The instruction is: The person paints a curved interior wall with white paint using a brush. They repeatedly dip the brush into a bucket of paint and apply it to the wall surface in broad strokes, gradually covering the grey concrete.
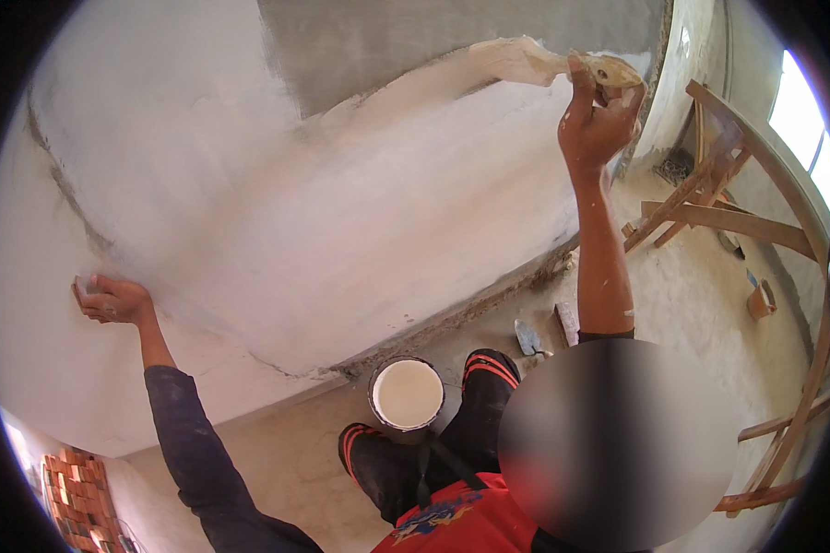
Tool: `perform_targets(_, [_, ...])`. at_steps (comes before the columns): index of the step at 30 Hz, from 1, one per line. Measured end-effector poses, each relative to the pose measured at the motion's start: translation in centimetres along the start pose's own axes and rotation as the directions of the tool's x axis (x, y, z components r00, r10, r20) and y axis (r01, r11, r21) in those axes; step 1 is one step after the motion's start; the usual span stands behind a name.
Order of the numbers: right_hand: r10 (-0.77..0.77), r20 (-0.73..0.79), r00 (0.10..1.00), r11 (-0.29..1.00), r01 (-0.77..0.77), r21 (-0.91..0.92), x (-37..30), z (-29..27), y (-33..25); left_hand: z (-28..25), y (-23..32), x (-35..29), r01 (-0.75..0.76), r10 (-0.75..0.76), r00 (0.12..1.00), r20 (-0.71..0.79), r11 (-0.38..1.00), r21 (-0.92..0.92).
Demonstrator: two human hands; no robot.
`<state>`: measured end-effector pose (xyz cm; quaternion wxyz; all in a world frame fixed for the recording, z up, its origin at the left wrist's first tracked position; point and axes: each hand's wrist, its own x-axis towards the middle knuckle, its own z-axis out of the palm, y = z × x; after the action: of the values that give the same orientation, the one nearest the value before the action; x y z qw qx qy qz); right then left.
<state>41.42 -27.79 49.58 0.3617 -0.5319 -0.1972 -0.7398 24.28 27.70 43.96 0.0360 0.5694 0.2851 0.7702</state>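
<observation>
My right hand [602, 115] is closed around the handle of a wide paint brush [526, 63]. The brush is coated in whitish paint, and its bristles point left along the border between the white-coated wall [341, 203] and a bare grey patch [452, 46]. Well to the left, my left hand [112, 300] is by the pale wall beyond the corner, its fingers loosely curled and parted from the thumb; I see nothing in it. Whether it touches the wall is unclear. A round bucket [374, 405] of cream-coloured paint stands on the floor before my feet.
Near my right foot lie a trowel [528, 337] and a whitish block [567, 324]. A wooden trestle [733, 219] stands on the right, with a small brownish container [762, 300] on the floor beside it. Stacked bricks [78, 493] are at the lower left.
</observation>
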Motion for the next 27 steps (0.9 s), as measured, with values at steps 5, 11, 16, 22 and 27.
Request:
perform_targets(5, [-0.004,-0.114,0.993,0.985,-0.016,-0.172,1.2,-0.8,2.4,0.3,-0.8,0.2,-0.012,0.013,1.0,-0.012,1.0,0.023])
perform_targets(11, [0.195,-0.078,0.978,0.969,-0.204,-0.139,0.6,-1.7,3.0,0.5,-0.6,-0.2,-0.004,0.004,1.0,-0.018,1.0,0.0])
perform_targets(16, [0.256,0.122,0.959,0.948,-0.224,-0.225,0.6,-3.1,0.3,0.4,-1.2,0.2,-0.026,0.027,0.999,-0.023,0.999,0.022])
perform_targets(22, [0.135,0.221,0.966,0.978,-0.095,-0.185,0.8,-2.8,0.6,0.4,-0.9,0.1,-0.046,0.046,0.998,-0.039,0.999,0.003])
perform_targets(27, [-0.005,0.372,0.928,0.994,0.046,-0.1,-0.7,-2.6,-2.7,0.5,-1.2,-0.1,-0.067,0.066,0.997,-0.044,0.997,-0.025])
